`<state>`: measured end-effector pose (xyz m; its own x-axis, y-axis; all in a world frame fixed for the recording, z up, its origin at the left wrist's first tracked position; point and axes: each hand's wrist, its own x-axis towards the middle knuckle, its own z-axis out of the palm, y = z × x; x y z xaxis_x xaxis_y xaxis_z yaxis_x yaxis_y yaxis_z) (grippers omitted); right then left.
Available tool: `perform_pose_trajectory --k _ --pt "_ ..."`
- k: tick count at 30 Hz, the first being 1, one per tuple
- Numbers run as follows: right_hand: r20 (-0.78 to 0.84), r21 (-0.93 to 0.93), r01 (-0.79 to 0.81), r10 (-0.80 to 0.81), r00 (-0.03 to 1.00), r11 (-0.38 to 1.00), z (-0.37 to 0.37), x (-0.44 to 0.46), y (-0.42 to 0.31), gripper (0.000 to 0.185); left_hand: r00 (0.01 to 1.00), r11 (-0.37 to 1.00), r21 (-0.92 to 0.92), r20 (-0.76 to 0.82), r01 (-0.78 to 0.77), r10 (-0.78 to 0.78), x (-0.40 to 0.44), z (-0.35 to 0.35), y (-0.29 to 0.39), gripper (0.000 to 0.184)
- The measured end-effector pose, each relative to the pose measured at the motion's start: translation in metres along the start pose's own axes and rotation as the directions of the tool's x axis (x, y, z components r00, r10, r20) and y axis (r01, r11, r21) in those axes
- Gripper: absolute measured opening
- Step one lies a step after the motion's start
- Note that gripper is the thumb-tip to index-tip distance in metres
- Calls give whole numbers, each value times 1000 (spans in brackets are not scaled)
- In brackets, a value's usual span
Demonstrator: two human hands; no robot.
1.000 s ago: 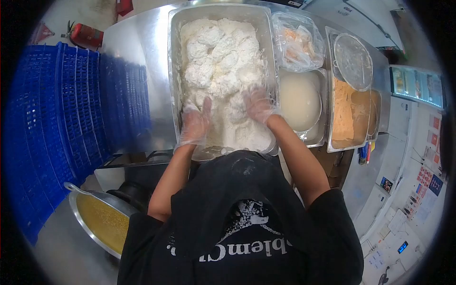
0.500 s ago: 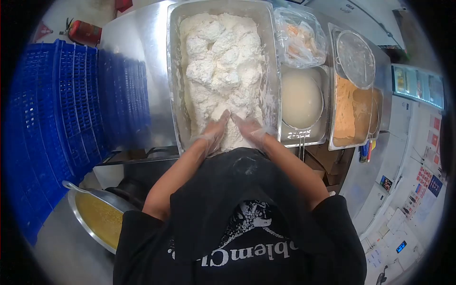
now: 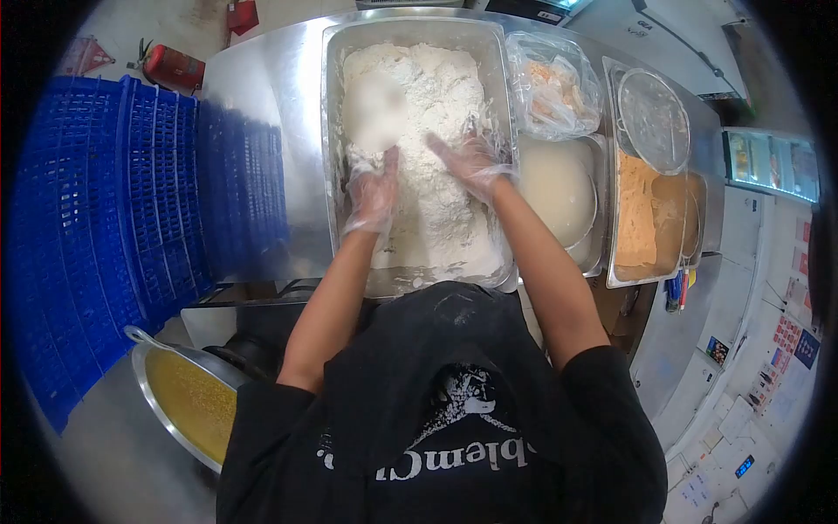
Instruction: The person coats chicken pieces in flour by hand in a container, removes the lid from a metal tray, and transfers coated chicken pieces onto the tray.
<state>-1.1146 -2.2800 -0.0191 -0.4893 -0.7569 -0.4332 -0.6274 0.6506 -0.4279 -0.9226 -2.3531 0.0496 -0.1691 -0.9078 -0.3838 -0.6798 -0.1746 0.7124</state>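
Observation:
A deep metal tray (image 3: 509, 105) holds a heap of white flour (image 3: 441, 92) with lumpy, flour-coated pieces in it. My left hand (image 3: 375, 192), in a clear plastic glove, is at the tray's left side against the flour, its fingers apart from the thumb. Across from it, my right hand (image 3: 471, 166), gloved too, touches the flour near the right wall with fingers spread. Neither hand grips anything visible. Above the left hand, part of the heap is blurred by motion.
Right of the tray are a plastic bag (image 3: 554, 87), a bowl of pale liquid (image 3: 554, 192), and a container of orange powder (image 3: 635, 218) under a sieve (image 3: 653, 122). Blue crates (image 3: 157, 201) stand left; a pan of yellow liquid (image 3: 188, 393) is lower left.
My hands were together at the near end of the flour; they have moved forward and apart. The flour heap's surface has shifted, and the view has tilted slightly.

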Motion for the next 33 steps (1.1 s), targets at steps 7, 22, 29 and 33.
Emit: perform_pose_trajectory --k 7,22,29,33 --pt "38 533 -152 156 987 832 16 -25 -5 101 918 942 -118 293 313 -268 13 2 23 131" --pt "49 -467 146 -139 989 872 -107 72 -48 71 954 953 206 -156 -222 256 72 0 42 113" --pt "80 -67 13 -7 997 998 -129 109 -90 115 1000 997 -74 9 24 -23 131 15 61 130" --pt "177 290 34 -88 980 957 -113 103 -76 115 978 974 -190 189 121 -85 132 10 54 132"
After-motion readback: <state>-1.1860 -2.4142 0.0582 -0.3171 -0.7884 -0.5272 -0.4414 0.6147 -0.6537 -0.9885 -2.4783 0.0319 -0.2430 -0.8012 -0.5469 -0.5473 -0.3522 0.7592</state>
